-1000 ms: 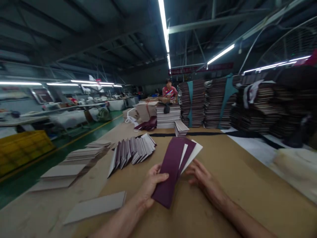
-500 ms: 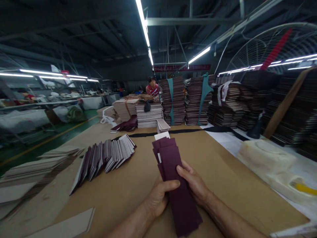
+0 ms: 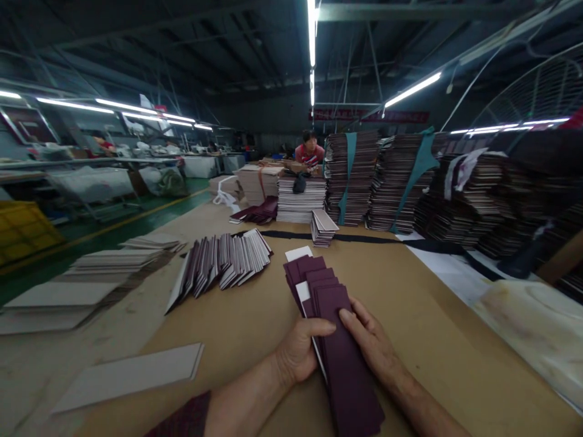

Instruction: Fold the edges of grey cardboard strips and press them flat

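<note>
A fanned stack of long, dark purple strips point(image 3: 346, 364) is held between both hands over the brown table covering. My left hand point(image 3: 303, 346) grips its left edge, thumb lying across the top strip. My right hand point(image 3: 371, 334) is closed round the right edge, with the thumb pressed on top. White faces of a few strips show along the left side and at the far end. What the fingers do underneath is hidden. To the left, a leaning row of similar strips point(image 3: 223, 261) stands on the table, white and purple edges up.
Pale flat boards point(image 3: 86, 291) lie in overlapping piles at left, and a single pale strip point(image 3: 136, 370) lies nearer. A small strip stack point(image 3: 323, 227) stands ahead. Tall dark stacks point(image 3: 350, 176) line the back; a co-worker point(image 3: 310, 152) is behind them. A whitish bag point(image 3: 537, 321) lies right.
My view has turned left, so the scene sits further right. The strips in my hands are fanned out more, with more edges and white showing. Both hands keep their grip.
</note>
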`<state>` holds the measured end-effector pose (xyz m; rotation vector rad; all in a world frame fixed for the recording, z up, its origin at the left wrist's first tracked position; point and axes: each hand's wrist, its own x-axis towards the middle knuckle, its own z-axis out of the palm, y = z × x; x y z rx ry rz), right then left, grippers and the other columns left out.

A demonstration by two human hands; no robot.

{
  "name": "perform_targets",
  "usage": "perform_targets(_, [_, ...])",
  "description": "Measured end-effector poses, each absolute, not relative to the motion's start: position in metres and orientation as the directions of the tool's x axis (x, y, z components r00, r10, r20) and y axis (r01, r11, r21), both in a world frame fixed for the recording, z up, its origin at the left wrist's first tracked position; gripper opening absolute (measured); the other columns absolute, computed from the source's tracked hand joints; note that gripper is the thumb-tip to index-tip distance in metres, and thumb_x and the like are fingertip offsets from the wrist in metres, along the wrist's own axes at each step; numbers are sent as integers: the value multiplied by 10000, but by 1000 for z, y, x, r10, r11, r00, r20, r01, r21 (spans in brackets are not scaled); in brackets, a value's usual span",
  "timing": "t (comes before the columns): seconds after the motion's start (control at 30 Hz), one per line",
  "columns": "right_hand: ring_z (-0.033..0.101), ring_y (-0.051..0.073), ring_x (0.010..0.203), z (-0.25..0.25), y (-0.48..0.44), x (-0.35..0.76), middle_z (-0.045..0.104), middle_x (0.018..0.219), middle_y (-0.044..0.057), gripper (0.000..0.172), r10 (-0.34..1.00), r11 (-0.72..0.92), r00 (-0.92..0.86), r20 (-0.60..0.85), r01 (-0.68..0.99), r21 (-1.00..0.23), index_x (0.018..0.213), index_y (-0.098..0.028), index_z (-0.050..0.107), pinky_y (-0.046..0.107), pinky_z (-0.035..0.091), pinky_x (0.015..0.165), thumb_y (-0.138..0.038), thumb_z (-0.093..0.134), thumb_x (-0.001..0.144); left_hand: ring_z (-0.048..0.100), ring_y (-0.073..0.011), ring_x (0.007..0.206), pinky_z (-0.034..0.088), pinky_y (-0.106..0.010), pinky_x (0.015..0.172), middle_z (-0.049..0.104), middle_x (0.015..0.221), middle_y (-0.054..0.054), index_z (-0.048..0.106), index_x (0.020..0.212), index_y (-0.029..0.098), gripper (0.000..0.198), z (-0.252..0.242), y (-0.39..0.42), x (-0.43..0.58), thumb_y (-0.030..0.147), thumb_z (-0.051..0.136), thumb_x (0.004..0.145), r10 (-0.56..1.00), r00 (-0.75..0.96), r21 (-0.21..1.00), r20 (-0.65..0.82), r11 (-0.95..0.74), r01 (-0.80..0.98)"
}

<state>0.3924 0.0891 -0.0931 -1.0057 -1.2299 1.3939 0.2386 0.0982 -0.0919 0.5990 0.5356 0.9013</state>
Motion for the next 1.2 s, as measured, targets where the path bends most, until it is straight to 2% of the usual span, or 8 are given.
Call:
perform_targets(0.27, [628, 276, 1075, -92, 93, 397, 711, 1083, 59, 397, 981, 193, 2, 193, 24, -981, 1022, -237, 769, 335, 519, 899, -561, 764, 795, 724, -256, 737, 583, -411, 792, 783, 900, -134, 747, 1041, 83, 497, -88, 95, 245, 172, 795, 554, 887, 401, 681, -231, 441, -584])
perform_targets(0.5, [592, 176, 597, -86, 94, 421, 668, 686, 20, 415, 941, 242, 247, 233, -7, -970, 724, -189, 670, 283, 503, 559, -587, 786, 739, 722, -239, 713, 596, -373, 751, 777, 858, -142, 732, 978, 59, 345, -86, 99, 243, 185, 772, 660, 861, 357, 644, -362, 508, -572])
perform_targets(0.6, [598, 160, 678, -56, 75, 469, 688, 795, 4, 383, 794, 334, 508, 334, 94, -938, 839, -197, 682, 284, 506, 650, -557, 789, 765, 721, -228, 694, 602, -353, 722, 769, 824, -141, 724, 937, 50, 243, -83, 101, 240, 234, 698, 780, 800, 395, 587, -452, 600, -544])
perform_targets(0.67, [585, 146, 724, -34, 54, 507, 688, 844, -11, 299, 541, 378, 664, 516, 356, -855, 911, -207, 706, 278, 484, 706, -465, 805, 798, 725, -234, 694, 611, -365, 725, 765, 821, -142, 721, 947, 49, 239, -81, 102, 239, 239, 646, 824, 763, 419, 546, -492, 645, -534])
perform_targets(0.77, [626, 167, 767, -20, 15, 548, 703, 860, 13, 95, 291, 254, 313, 904, 886, -388, 904, -202, 727, 309, 495, 754, -277, 765, 861, 739, -265, 732, 627, -413, 748, 772, 878, -160, 713, 1011, 52, 267, -75, 103, 238, 169, 604, 797, 778, 401, 551, -483, 627, -551])
perform_targets(0.87, [664, 219, 945, -46, -18, 556, 717, 1024, 73, 138, 559, 298, -138, 817, 954, -42, 1043, -199, 705, 370, 528, 853, -148, 638, 933, 754, -319, 825, 635, -483, 788, 775, 974, -194, 703, 1071, 53, 365, -70, 101, 239, 103, 581, 730, 808, 406, 588, -426, 589, -555])
perform_targets(0.97, [661, 230, 927, -95, -37, 541, 708, 1017, 88, 156, 736, 364, -248, 630, 930, -60, 1081, -185, 676, 383, 558, 809, -143, 568, 976, 761, -331, 868, 646, -478, 792, 778, 1004, -194, 702, 1094, 67, 409, -66, 97, 241, 75, 594, 700, 806, 412, 615, -425, 592, -521])
perform_targets(1.2, [608, 271, 1028, -124, -51, 509, 658, 1142, 131, 220, 841, 254, -113, 529, 946, -202, 1188, -157, 630, 468, 557, 877, -170, 577, 975, 746, -276, 612, 660, -413, 631, 782, 750, -117, 721, 988, 89, 340, -64, 91, 238, 72, 651, 656, 745, 365, 650, -558, 666, -366])
